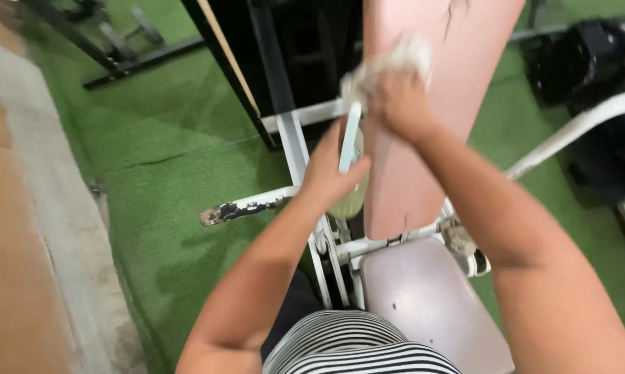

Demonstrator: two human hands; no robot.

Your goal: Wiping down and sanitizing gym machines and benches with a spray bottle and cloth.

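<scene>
— What is your right hand doing up there?

— My right hand (399,104) is clenching a crumpled white cloth (388,66) and pressing it flat against the pink backrest (430,138) of a weight bench, near the pad's left edge, well above the seat.

— And the left?

— My left hand (333,170) is gripping a pale green spray bottle (350,197), with its light blue nozzle (349,138) sticking up between my fingers. I am holding it just beside the backrest's left edge, directly below the cloth hand, with the two hands nearly touching.

— Where is the bench standing?

— It is sitting on green artificial turf (174,208). Its white metal frame (291,138) is running under the pads, and one bar with chipped, blackened paint (243,206) is jutting left across the grass. The pale pink seat (430,298) is lying below the backrest, close to my striped shirt (354,346).

— Anything else around?

— A strip of bare concrete (56,208) is bordering the turf on the left, and dark equipment (589,62) is crowding the upper right corner.
</scene>
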